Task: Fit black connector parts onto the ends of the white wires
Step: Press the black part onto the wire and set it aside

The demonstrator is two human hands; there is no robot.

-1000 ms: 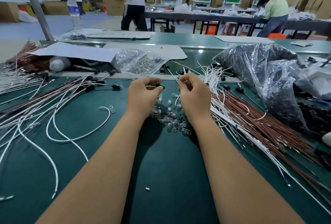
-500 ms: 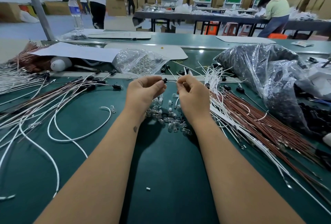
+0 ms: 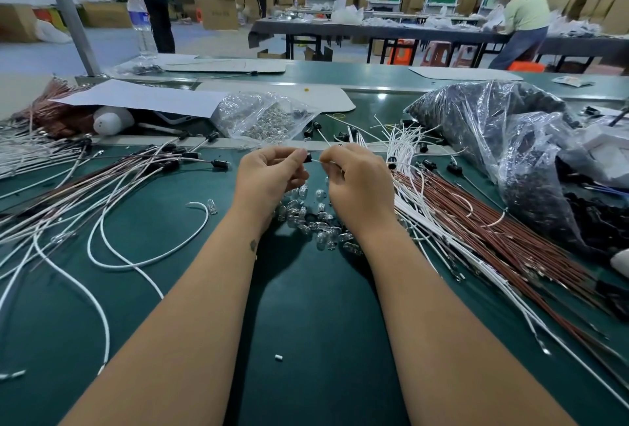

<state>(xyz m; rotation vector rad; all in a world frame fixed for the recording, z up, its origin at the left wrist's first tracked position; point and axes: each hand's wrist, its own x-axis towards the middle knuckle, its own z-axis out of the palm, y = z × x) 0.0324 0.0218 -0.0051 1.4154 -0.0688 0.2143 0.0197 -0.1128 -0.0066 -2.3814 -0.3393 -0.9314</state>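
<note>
Left hand [image 3: 269, 174] pinches a small black plastic connector part [image 3: 307, 158] at its fingertips, other fingers curled. Right hand [image 3: 357, 184] pinches the end of a thin white wire [image 3: 317, 161], fingers curled round it; the wire tip sits right at the connector's mouth, touching or just entering. Cannot tell if it is seated yet. Both hands are held just above a loose heap of small clear glass bulbs [image 3: 316, 221] on the green counter [image 3: 306, 323].

Progress, judged from the layout: well underway, far from finished. Left of the bulb heap lies a spread of white and brown wires already carrying black connectors [image 3: 190, 160] on their ends, so a fair batch looks done. Right of the bulb heap is a thick bundle of bare-ended white wires [image 3: 418, 221] mixed with brown-red wires [image 3: 493, 231], apparently still waiting. More white wire ends fan out behind the heap, on the right, with a few loose black connectors among them. Farther right of the heap, a big clear plastic bag of black parts [image 3: 503, 139] looks mostly full, so supply remains. Behind the heap sits a smaller clear bag of glass bulbs [image 3: 265, 116].

Current piece: insertion step, likely mid-push. One loose curled white wire [image 3: 149, 255] lies left of the heap.
</note>
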